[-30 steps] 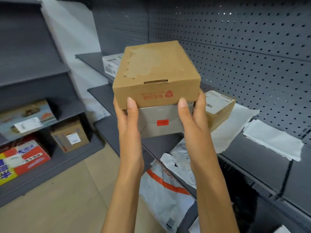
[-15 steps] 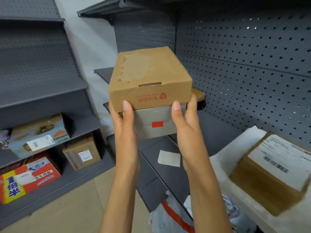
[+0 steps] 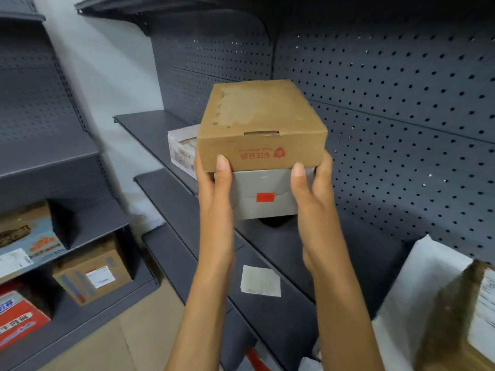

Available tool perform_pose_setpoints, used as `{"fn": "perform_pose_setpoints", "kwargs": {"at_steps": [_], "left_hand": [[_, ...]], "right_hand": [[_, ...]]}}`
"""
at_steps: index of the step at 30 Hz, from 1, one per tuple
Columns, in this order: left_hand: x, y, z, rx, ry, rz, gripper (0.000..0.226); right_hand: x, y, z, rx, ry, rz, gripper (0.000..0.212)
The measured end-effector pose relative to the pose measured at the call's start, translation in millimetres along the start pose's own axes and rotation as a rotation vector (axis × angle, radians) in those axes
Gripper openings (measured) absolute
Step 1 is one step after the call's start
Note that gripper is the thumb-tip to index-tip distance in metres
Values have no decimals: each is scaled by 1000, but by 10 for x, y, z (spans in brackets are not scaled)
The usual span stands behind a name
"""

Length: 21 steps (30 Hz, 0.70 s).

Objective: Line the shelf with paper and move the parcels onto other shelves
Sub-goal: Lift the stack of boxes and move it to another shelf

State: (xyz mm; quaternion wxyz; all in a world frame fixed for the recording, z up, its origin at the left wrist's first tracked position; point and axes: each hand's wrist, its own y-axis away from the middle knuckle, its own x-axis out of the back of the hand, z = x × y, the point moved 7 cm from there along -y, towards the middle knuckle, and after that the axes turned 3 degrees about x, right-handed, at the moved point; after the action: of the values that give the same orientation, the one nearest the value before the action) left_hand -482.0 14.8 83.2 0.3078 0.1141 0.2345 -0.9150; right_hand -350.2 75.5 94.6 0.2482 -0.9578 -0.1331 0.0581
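I see left hand [image 3: 214,188] and right hand [image 3: 310,191] clamping grey flat carton [image 3: 263,195] between them, thumbs on front; brown cardboard box [image 3: 261,127] stacked on top, held above dark metal shelf [image 3: 308,245].

You see a brown cardboard box [image 3: 261,124] with red print on its front, and under it a grey box [image 3: 263,195] with a small red sticker. The shelves [image 3: 150,127] and the dotted pegboard wall [image 3: 401,103] are dark grey. A white paper sheet [image 3: 417,277] lies at the right.
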Motion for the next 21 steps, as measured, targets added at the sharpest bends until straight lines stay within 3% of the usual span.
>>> {"fn": "perform_pose_setpoints", "kwargs": {"at_steps": [14, 19, 21], "left_hand": [[-325, -1523, -700, 232, 115, -289, 49], [-186, -2085, -878, 257, 89, -319, 31], [-116, -2320, -933, 260, 98, -331, 55]], "right_hand": [[-170, -936, 428, 76, 154, 297, 45], [-453, -1129, 618, 70, 100, 362, 47], [-615, -1192, 652, 80, 92, 364, 50]]}}
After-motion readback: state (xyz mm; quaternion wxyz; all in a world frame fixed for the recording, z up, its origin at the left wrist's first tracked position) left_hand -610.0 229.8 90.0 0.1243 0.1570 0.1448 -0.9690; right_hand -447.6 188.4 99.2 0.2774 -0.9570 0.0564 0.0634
